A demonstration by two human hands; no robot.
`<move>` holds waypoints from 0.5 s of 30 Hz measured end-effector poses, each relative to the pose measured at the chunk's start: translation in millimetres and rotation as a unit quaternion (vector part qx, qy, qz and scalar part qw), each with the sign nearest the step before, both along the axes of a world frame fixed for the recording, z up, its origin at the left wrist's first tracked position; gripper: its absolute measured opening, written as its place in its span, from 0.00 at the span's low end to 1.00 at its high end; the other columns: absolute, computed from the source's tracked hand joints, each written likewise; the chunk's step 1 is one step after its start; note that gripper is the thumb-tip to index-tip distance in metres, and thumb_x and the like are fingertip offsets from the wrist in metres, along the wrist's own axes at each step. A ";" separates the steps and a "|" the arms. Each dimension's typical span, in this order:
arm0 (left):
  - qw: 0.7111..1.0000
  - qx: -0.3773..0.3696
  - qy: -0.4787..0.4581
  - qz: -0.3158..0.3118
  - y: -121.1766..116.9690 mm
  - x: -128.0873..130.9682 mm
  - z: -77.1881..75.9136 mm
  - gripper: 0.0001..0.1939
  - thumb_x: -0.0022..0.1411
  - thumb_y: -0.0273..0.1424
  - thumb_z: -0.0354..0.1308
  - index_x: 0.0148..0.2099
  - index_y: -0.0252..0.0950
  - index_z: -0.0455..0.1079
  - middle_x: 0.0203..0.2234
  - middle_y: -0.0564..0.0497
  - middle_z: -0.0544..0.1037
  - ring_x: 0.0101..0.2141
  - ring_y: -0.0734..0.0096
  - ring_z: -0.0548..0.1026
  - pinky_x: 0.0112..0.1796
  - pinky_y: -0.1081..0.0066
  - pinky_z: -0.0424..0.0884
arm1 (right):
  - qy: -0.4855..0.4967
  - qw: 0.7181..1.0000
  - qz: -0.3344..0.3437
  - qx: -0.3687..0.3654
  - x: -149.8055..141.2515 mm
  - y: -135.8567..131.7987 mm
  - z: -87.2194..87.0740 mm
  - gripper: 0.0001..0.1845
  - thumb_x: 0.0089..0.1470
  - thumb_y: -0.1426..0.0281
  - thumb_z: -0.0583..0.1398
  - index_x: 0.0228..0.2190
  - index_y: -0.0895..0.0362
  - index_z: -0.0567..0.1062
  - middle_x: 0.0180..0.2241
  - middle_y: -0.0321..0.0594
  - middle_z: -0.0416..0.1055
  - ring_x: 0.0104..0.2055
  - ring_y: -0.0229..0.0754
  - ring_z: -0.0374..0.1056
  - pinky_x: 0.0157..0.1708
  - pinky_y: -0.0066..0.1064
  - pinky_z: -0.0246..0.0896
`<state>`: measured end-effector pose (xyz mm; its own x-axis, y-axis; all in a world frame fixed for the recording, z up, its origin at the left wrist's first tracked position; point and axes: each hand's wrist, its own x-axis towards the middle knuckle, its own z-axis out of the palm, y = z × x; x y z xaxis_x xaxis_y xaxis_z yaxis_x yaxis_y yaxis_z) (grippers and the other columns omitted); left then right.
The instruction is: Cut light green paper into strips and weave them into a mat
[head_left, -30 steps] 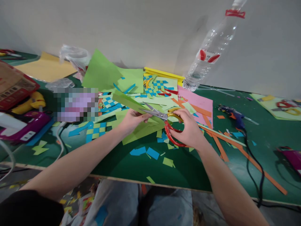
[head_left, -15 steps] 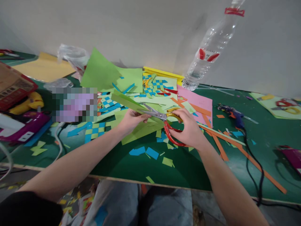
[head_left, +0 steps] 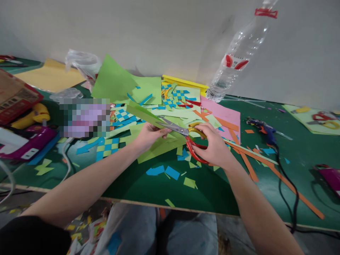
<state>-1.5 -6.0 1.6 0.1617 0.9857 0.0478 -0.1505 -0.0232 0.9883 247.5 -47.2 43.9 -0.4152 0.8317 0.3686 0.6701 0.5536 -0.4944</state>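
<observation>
Pinching a leaf of green paper (head_left: 143, 112) in the left hand (head_left: 149, 137), with the thumb laid on top and the fingers curled beneath, closed right down to the thickness of the leaf. Holding it up at a tilt, above a wider green sheet (head_left: 147, 154) on the green tabletop (head_left: 119, 184), near the middle of the view; hard to tell, with the left hand in the way, whether joined to that sheet or separate. Gripping red-and-yellow-handled scissors (head_left: 183, 131) in the right hand (head_left: 212, 143), with thumb and fingers curled about the loops but kept well apart, so leaving the blades parted and pointing in at the leaf beside the left fingertips. Looks next to weightless, stiff enough to jut out from the pinch without drooping, yet likely to bend, crease or tear under a careless tug. Probably dry and easy to grip rather than slippery. Best taken flat between thumb and forefinger, close to the blades but clear of their edges. As for the scissors, expect more weight and hard, smooth metal; hold by the loops only. Mind also the woven blue-and-green paper (head_left: 107, 147) near the left wrist, the blue scraps (head_left: 172, 173) nearer the table edge, and, over to the right, a long orange paper strip (head_left: 310, 204) and a blue glue gun (head_left: 267, 134).
</observation>
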 end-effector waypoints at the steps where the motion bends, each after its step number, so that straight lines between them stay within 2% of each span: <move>1: 1.000 -0.002 0.003 0.002 -0.1 0.1 0.2 0.10 0.46 0.33 0.73 0.31 0.36 0.79 0.24 0.51 0.80 0.24 0.74 0.73 0.29 0.70 0.71 | -0.004 1.000 -0.001 -0.005 0.0 -0.2 0.0 0.24 0.52 0.66 0.62 0.50 0.55 0.65 0.51 0.51 0.66 0.53 0.56 0.65 0.51 0.51 0.62; 8: 1.000 0.008 0.023 -0.004 -1.6 0.9 5.6 0.13 0.47 0.37 0.73 0.32 0.34 0.79 0.23 0.50 0.80 0.25 0.71 0.77 0.34 0.68 0.74 | -0.012 1.000 -0.005 -0.009 1.5 1.2 -1.0 0.24 0.53 0.64 0.61 0.51 0.55 0.65 0.51 0.51 0.66 0.53 0.55 0.65 0.52 0.51 0.62; 12: 1.000 0.008 0.014 -0.020 -1.2 -0.5 5.3 0.16 0.52 0.40 0.70 0.37 0.33 0.79 0.26 0.48 0.81 0.27 0.68 0.79 0.38 0.63 0.77 | -0.013 1.000 -0.019 -0.012 2.6 3.0 -1.0 0.24 0.53 0.63 0.61 0.50 0.55 0.66 0.51 0.51 0.66 0.54 0.56 0.65 0.50 0.52 0.63; 15: 0.999 0.029 0.002 -0.039 -1.2 -0.9 4.1 0.15 0.55 0.41 0.68 0.39 0.34 0.79 0.28 0.48 0.82 0.26 0.69 0.79 0.37 0.64 0.78 | -0.010 1.000 -0.021 -0.011 2.6 3.5 -0.6 0.24 0.52 0.63 0.62 0.50 0.54 0.66 0.52 0.51 0.66 0.54 0.57 0.65 0.50 0.52 0.64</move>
